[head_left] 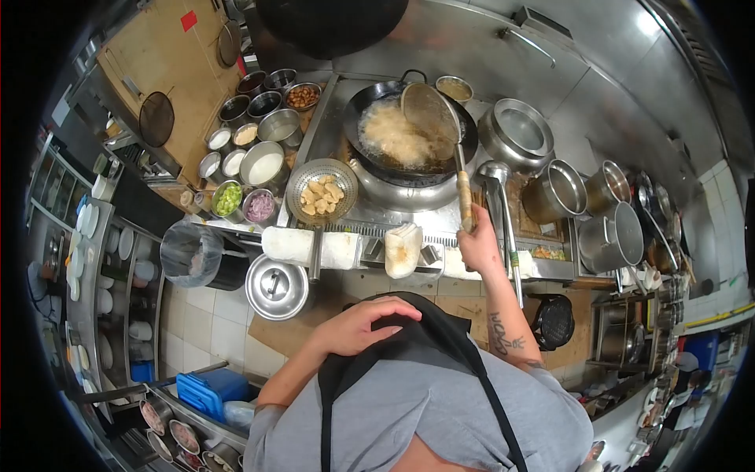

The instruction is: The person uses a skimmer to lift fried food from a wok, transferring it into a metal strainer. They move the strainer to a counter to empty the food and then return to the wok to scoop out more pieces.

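Note:
A black wok of bubbling, foaming oil stands on the stove. My right hand is closed round the wooden handle of a wire skimmer, whose round mesh head is over the right part of the wok. My left hand rests against the black apron at my chest, its fingers slightly bent and nothing seen in it. Left of the wok, a perforated metal strainer holds pale golden fried pieces, its handle pointing towards me over a folded white towel.
Bowls of seasonings and a bowl of chopped onion stand at the left. A ladle lies right of the wok, near metal pots. A lidded pot and a lined bin are at the lower left.

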### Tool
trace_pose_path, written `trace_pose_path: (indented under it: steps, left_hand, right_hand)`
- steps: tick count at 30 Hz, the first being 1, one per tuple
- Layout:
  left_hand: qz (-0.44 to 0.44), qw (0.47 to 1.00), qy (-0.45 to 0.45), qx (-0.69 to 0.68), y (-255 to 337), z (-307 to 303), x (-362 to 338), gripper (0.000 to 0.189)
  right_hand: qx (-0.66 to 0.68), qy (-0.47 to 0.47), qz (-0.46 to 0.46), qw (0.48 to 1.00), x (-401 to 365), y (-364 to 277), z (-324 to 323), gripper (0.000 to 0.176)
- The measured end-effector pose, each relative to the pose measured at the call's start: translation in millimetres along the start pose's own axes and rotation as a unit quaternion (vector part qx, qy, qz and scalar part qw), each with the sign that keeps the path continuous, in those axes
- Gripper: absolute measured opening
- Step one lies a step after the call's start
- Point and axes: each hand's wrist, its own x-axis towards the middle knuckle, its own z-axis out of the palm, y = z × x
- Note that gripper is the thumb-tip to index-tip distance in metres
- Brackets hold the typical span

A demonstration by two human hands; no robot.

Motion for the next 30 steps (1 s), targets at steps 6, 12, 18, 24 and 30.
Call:
trace_pose_path:
  steps: [6, 12, 18, 24, 30]
  left_hand:
    - [0.011, 1.000, -0.002, -0.006, -2.9, 2.1, -1.4, 0.035]
    - [0.009, 1.000, -0.001, 0.001, -3.8, 4.3, -2.5, 0.034]
    - [0.007, 1.000, -0.011, -0.006, -0.1, 1.3, 2.5, 0.035]
    - [0.016, 1.000, -0.018, -0.012, -1.3, 0.2, 7.1, 0.036]
    - [0.008, 1.000, -0.005, -0.013, -2.4, 0.6, 2.3, 0.036]
  right_hand:
    - [0.179, -0.065, 0.077, 0.979, 10.6, -12.0, -12.0, 0.061]
    - [0.280, -0.136, 0.102, 0.945, 16.5, 0.1, -38.6, 0.057]
    - [0.352, -0.178, 0.106, 0.913, 22.9, -8.5, -35.1, 0.047]
    - [0.442, -0.175, 0.108, 0.873, 28.7, 6.4, -26.5, 0.042]
    - [0.440, -0.127, 0.092, 0.884, 23.5, 28.8, -22.7, 0.058]
